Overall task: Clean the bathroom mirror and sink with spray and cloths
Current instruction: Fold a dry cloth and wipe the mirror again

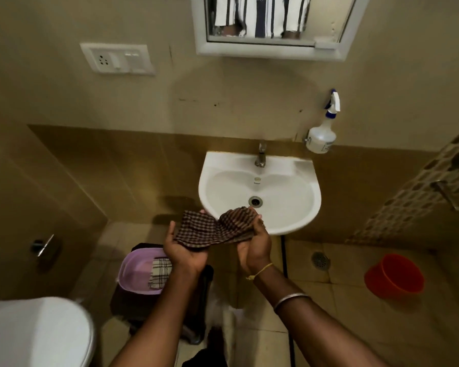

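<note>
Fig.: bathroom, head view. Counted: 2 hands, 2 cloths, 1 each of the rest. Brown checked cloth (217, 227), woven and creased, is held over the front rim of the sink (289, 207) (white ceramic, rounded bowl). L hand (184, 250): palm up, fingers straight, cloth laid across them. R hand (252, 247): fingers curled round the bunched end. Metal tap (260, 154) is set at the sink's back edge, centre. Spray bottle (321, 136) (translucent plastic, white/blue trigger) is seen against the wall by the sink's back-right corner. Mirror (270, 50) (rect., white frame) is mounted above. 2nd cloth (161, 271), pale plaid, is lodged in a purple plastic tub (133, 268) below the sink's front-left. Red bucket (394, 276), round, is stood on the floor at right.
</note>
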Tool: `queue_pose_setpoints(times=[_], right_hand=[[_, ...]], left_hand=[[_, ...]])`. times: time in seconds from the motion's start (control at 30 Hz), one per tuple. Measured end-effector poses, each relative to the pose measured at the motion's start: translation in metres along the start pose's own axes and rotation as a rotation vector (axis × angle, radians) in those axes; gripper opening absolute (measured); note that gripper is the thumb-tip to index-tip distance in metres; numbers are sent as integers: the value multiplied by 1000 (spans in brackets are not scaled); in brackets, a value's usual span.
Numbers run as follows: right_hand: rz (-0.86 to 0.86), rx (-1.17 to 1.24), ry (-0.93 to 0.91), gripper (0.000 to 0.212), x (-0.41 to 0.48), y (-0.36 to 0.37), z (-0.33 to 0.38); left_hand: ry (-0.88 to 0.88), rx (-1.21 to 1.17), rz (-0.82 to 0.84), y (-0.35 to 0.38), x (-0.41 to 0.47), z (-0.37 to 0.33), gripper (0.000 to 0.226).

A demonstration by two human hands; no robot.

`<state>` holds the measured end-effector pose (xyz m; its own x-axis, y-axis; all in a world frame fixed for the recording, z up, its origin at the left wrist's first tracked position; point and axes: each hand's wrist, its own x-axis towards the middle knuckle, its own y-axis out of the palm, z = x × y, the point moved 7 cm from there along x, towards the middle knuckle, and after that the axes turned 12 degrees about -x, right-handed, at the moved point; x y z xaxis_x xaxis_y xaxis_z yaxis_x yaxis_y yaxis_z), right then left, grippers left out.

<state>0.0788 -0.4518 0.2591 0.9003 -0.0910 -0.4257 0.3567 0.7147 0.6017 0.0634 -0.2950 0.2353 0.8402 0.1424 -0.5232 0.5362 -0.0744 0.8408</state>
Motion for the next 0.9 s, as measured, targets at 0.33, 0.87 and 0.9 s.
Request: queue_pose_setpoints(times=[0.33,0.87,0.9], right_hand=[[283,-900,-201,42,-18,99,-56],[-46,-1219,-25,38,12,123,-230],[-52,-1153,56,24,20,118,-241]], left_hand=[[25,47,-96,-9,-3,-44,57],[-29,106,-252,-106,47,-214,55],[-45,111,-260,-110,53,-219,55]])
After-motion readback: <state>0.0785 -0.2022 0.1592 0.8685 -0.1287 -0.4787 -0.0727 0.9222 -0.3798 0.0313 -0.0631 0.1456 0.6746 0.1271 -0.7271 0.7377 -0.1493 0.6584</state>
